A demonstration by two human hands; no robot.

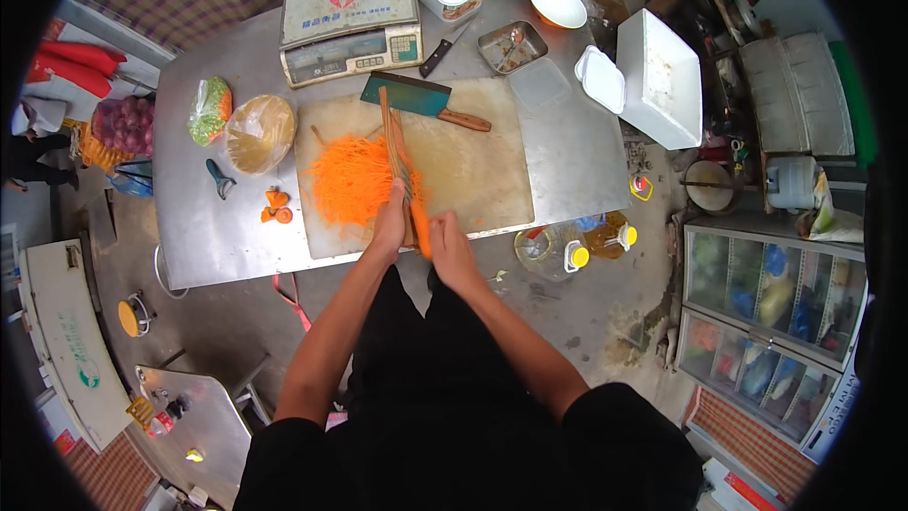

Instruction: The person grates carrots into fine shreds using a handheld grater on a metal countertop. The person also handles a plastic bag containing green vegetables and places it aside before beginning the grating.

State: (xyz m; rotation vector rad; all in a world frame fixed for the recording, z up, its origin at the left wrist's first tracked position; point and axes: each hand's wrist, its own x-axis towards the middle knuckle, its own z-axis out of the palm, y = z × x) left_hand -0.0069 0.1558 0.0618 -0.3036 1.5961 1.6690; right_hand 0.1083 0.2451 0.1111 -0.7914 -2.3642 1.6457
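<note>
My left hand (390,226) grips the near end of a long wooden-framed grater (389,129), which slants over the cutting board (482,174). In my right hand (450,250) is a peeled carrot (420,227), lying along the grater's right side near its lower end. A heap of shredded carrot (347,181) covers the board's left part, beside and partly behind the grater. Beyond it lies a cleaver (406,95) with a wooden handle, its blade partly behind the grater's tip. The grater's cutting face cannot be made out clearly.
Left of the board are carrot ends (277,213), a peeler (220,177), a plastic-covered bowl (261,133) and a bag of cut vegetables (211,112). A scale (351,25), a knife (438,55) and a metal tray (512,46) stand behind. Oil jugs (550,250) are on the floor.
</note>
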